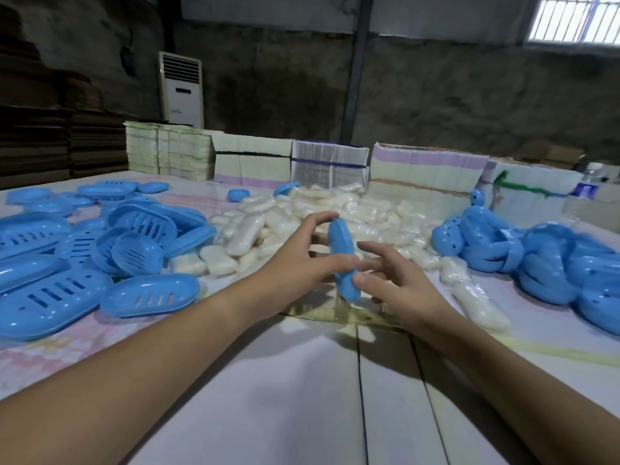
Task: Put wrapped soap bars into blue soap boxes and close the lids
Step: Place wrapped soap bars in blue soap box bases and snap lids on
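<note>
A closed blue soap box (343, 260) stands on edge between my hands above the table's middle. My left hand (303, 258) grips it from the left, thumb on its near side and fingers curled over the top. My right hand (391, 280) is at its right side, thumb touching the box's lower part, fingers spread and relaxed. Behind the box lies a heap of wrapped white soap bars (302, 216). Open blue box parts with slotted trays (100, 256) are piled at the left, and blue lids (543, 260) at the right.
Stacks of flat cartons (328, 166) line the table's far edge. One wrapped soap bar (476, 303) lies apart at the right. A water bottle (588, 182) stands far right. The white table (302, 397) has seams running toward me.
</note>
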Tool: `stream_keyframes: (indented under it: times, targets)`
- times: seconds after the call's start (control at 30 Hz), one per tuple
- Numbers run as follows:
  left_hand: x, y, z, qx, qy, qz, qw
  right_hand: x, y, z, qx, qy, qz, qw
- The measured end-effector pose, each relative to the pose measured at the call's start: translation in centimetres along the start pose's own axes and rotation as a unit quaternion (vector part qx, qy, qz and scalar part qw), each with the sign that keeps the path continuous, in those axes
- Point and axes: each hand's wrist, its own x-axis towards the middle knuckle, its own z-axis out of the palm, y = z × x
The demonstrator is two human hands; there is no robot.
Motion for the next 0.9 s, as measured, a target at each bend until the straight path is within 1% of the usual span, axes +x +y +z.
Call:
stream_keyframes:
  times: [0.1, 0.27, 0.4, 0.47, 0.5, 0.53, 0.57, 0.6, 0.67, 0.73, 0.77, 0.8, 0.83, 0.9]
  targets:
    - [0.1, -0.1, -0.3, -0.025, -0.032, -0.012, 0.999, 0.0, 0.1, -0.1, 0.009, -0.016, 0.000, 1.000]
    - [0.1, -0.1, -0.6, -0.033, -0.058, -0.016, 0.998, -0.1, 0.0, -0.8, 0.005, -0.034, 0.003, 0.999]
    - [-0.4, 0.1, -0.6, 0.071, -0.090, -0.018, 0.993, -0.5, -0.7, -1.8, -0.037, -0.058, 0.002, 0.998]
    - [-0.7, 0.2, -0.6, 0.105, -0.108, -0.022, 0.988, -0.4, -1.0, -2.5, 0.015, -0.051, 0.020, 0.998]
    - [-0.8, 0.2, -0.4, 0.120, -0.117, -0.024, 0.986, -0.3, -1.1, -2.9, 0.020, -0.040, 0.029, 0.999]
    - [-0.9, 0.2, -0.2, 0.139, -0.125, -0.025, 0.982, -0.1, -0.9, -3.4, -0.010, -0.013, 0.037, 0.999]
    - [-1.0, 0.2, 0.0, 0.156, -0.132, -0.025, 0.979, 0.1, -0.6, -3.8, -0.066, 0.028, 0.044, 0.996]
    - [-1.1, 0.1, 0.2, 0.168, -0.139, -0.022, 0.976, 0.3, -0.1, -4.4, -0.143, 0.074, 0.051, 0.986]
    - [-1.1, -0.1, 0.5, 0.195, -0.149, -0.017, 0.969, 0.5, 0.7, -5.8, -0.305, 0.143, 0.082, 0.938]
    - [-1.1, -0.4, 0.4, 0.239, -0.155, -0.013, 0.959, 0.4, 1.2, -7.5, -0.429, 0.157, 0.139, 0.878]
    - [-1.1, -0.5, 0.2, 0.266, -0.161, -0.007, 0.950, 0.4, 1.2, -8.2, -0.470, 0.153, 0.173, 0.852]
    - [-1.1, -0.7, 0.2, 0.290, -0.169, -0.001, 0.942, 0.3, 1.2, -8.7, -0.492, 0.145, 0.203, 0.834]
    - [-1.1, -0.7, 0.1, 0.306, -0.175, 0.003, 0.936, 0.1, 1.2, -9.0, -0.498, 0.135, 0.226, 0.826]
    - [-1.1, -0.8, 0.1, 0.319, -0.178, 0.004, 0.931, -0.2, 1.3, -8.9, -0.490, 0.116, 0.243, 0.829]
